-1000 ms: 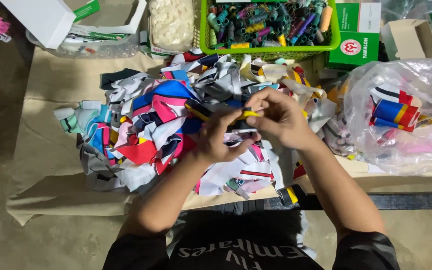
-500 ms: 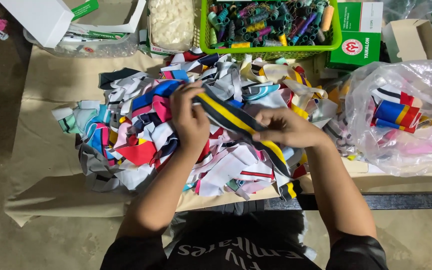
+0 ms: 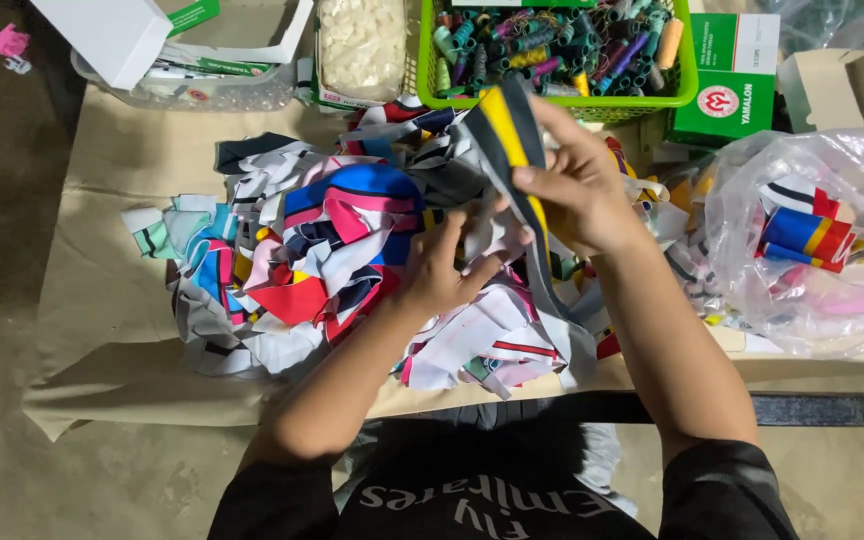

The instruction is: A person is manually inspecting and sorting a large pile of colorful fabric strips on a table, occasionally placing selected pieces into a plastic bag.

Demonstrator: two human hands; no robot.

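Here, in the head view, the right hand (image 3: pixel 577 190) is pinching a long fabric strip (image 3: pixel 510 135), dark grey with a yellow band down its middle, with the thumb on the near face and the fingers closed behind it. The strip is rising above the grip towards the green basket (image 3: pixel 687 90) and is also trailing down below the hand, running over the heap and hanging past the near edge of the table (image 3: pixel 102 300). The left hand (image 3: pixel 447 265) is lying just beside and below the right one, palm down on the pile of fabric scraps (image 3: pixel 302 250), with its fingers spread and loosely curled among white pieces; whether it is actually gripping any piece cannot be told. The fingertips of this hand are sitting close to the hanging part of the strip. The basket is holding many spools of thread in mixed colours. To the right, a clear plastic bag (image 3: pixel 812 230) is lying on the table with more coloured pieces inside, and a green box (image 3: pixel 727 85) is standing behind it. A clear tub (image 3: pixel 202 90) is sitting at the far left corner.
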